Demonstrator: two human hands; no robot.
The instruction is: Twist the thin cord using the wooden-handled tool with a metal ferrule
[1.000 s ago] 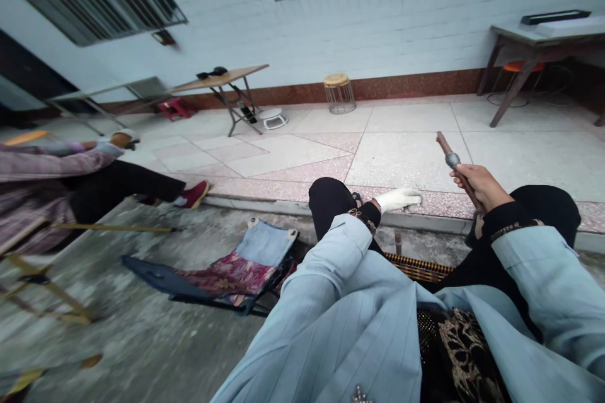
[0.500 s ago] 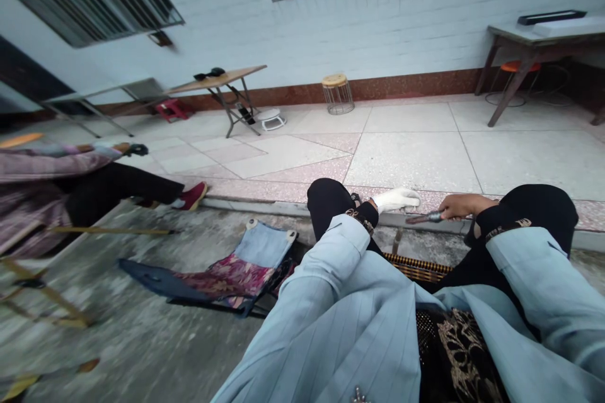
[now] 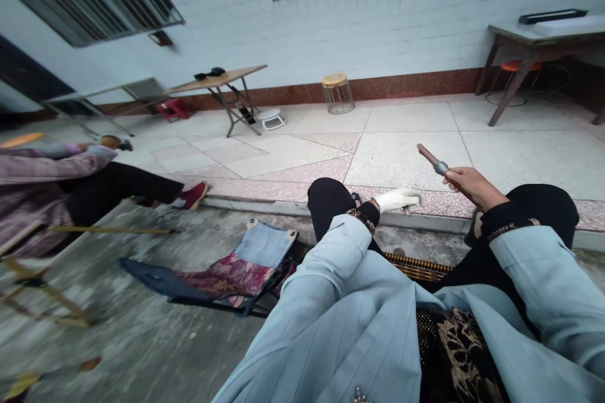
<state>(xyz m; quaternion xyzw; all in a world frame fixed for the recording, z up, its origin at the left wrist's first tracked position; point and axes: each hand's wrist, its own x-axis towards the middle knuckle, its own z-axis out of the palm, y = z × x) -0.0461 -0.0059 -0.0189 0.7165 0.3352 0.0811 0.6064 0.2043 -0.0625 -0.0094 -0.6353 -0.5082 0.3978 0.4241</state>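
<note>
Wood-handled tool [image 3: 428, 154] with a grey metal collar [image 3: 441, 167] sits in the firm, narrow grip of the bare right hand [image 3: 470, 186], its dark shaft tilted up and away above the terrazzo paving [image 3: 406, 160]. White-gloved left hand [image 3: 397, 200] reaches past the left knee [image 3: 328, 198], near the tool but not touching it; nothing shows in it, and whether its grip is open or closed I cannot tell. Pale blue pinstriped sleeves [image 3: 543, 271] cover both forearms. Off to the left, a seated person [image 3: 42, 192] stretches out a leg ending in a red shoe [image 3: 193, 195]. A low folding chair [image 3: 227, 274] lies on the concrete [image 3: 142, 327], and a folding worktop [image 3: 217, 79] stands by the tiled wall [image 3: 378, 19].
</note>
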